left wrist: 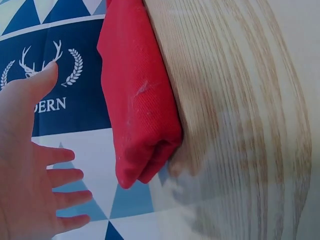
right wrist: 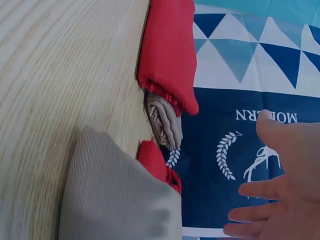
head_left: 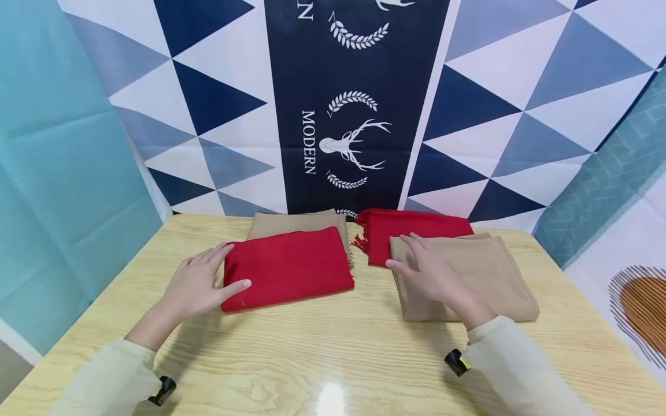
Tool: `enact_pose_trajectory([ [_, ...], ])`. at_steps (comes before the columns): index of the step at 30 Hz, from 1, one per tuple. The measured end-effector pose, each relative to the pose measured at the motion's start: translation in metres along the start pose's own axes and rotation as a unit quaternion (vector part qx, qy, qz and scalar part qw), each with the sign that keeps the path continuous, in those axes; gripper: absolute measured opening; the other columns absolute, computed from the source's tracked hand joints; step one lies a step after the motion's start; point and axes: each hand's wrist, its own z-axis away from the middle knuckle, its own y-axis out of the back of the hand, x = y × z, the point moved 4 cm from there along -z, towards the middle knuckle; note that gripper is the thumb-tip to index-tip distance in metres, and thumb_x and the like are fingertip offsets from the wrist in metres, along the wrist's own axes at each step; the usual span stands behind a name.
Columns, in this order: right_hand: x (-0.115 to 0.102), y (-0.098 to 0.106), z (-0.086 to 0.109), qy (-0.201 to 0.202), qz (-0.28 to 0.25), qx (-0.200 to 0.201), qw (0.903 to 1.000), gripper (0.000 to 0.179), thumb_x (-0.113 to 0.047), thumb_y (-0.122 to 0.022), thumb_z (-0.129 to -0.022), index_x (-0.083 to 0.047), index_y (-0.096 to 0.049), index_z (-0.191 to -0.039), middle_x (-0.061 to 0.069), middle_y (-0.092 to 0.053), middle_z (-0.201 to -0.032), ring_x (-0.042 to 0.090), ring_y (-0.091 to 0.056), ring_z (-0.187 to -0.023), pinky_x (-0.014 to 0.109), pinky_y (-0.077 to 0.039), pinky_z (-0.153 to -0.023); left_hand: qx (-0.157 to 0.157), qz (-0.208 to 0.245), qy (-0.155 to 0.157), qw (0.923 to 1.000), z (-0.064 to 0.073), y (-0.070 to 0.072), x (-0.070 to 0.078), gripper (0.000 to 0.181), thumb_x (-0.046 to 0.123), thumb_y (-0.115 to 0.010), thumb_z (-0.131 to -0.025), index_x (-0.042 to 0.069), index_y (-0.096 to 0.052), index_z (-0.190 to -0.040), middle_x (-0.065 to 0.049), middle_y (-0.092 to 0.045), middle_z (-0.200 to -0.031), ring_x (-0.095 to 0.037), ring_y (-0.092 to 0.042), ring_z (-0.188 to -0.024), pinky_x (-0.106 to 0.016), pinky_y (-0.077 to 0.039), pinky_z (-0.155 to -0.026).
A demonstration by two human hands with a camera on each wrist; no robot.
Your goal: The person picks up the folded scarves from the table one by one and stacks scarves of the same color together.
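Note:
My left hand [head_left: 200, 283] hovers at the left end of a folded red scarf [head_left: 288, 267], thumb and fingers spread apart, holding nothing. In the left wrist view the red scarf [left wrist: 142, 100] shows its folded end, with the straight fingers [left wrist: 70, 200] off to its side. My right hand [head_left: 432, 271] is over the left part of a folded beige scarf [head_left: 484, 280], its fingers extended and thumb out. The right wrist view shows that hand [right wrist: 285, 185] above the beige scarf [right wrist: 115, 195], with a gap between them.
Behind the front red scarf lies another beige scarf [head_left: 299, 219]. A second red scarf [head_left: 416, 224] with fringe lies behind the front beige one. The wooden table [head_left: 322, 346] meets a patterned cloth backdrop [head_left: 359, 115] at its far edge.

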Motion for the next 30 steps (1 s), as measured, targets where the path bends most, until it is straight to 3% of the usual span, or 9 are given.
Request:
enact_pose_trajectory([
  [11,-0.01,-0.008,-0.009,0.006,-0.021,0.001,0.9998,0.078,-0.048,-0.057,-0.092,-0.007,-0.026,-0.151,0.021,-0.031,-0.154,0.044,-0.029,-0.142,0.061,-0.031,-0.112,0.034,0.028,0.005,0.999,-0.002,-0.003,-0.007,0.081,0.056,-0.061,-0.085,0.006,-0.039,-0.144,-0.023,-0.045,-0.145,-0.046,-0.049,-0.126,-0.064,-0.04,-0.101],
  [17,-0.013,-0.011,-0.016,-0.011,-0.042,-0.016,0.9989,0.084,-0.054,-0.058,-0.089,-0.01,-0.023,-0.152,0.018,-0.031,-0.155,0.041,-0.03,-0.143,0.061,-0.034,-0.11,0.028,0.039,0.017,0.9987,-0.007,-0.005,-0.011,0.081,0.055,-0.063,-0.084,0.005,-0.039,-0.144,-0.025,-0.045,-0.144,-0.047,-0.048,-0.127,-0.065,-0.041,-0.1],
  [22,-0.016,-0.016,-0.023,-0.014,-0.053,-0.021,0.9983,0.083,-0.053,-0.058,-0.09,-0.008,-0.025,-0.151,0.019,-0.033,-0.154,0.041,-0.033,-0.141,0.059,-0.037,-0.109,-0.012,0.07,0.05,0.9962,-0.011,-0.01,-0.017,0.084,0.055,-0.06,-0.086,0.002,-0.033,-0.146,-0.028,-0.04,-0.145,-0.049,-0.042,-0.13,-0.065,-0.042,-0.099],
  [27,-0.021,-0.022,-0.027,-0.005,-0.063,-0.021,0.9978,0.073,-0.046,-0.056,-0.093,-0.004,-0.031,-0.148,0.021,-0.038,-0.15,0.04,-0.04,-0.136,0.057,-0.038,-0.109,-0.074,0.131,0.089,0.9847,-0.014,-0.018,-0.024,0.089,0.053,-0.058,-0.089,-0.002,-0.024,-0.149,-0.031,-0.032,-0.149,-0.051,-0.033,-0.134,-0.065,-0.04,-0.101],
  [30,-0.023,-0.024,-0.029,0.0,-0.072,-0.027,0.997,0.072,-0.048,-0.054,-0.094,-0.004,-0.034,-0.146,0.022,-0.042,-0.147,0.04,-0.044,-0.133,0.056,-0.041,-0.106,-0.087,0.148,0.098,0.9802,-0.016,-0.02,-0.026,0.088,0.051,-0.057,-0.09,-0.004,-0.022,-0.149,-0.032,-0.031,-0.149,-0.051,-0.037,-0.132,-0.064,-0.041,-0.101],
])
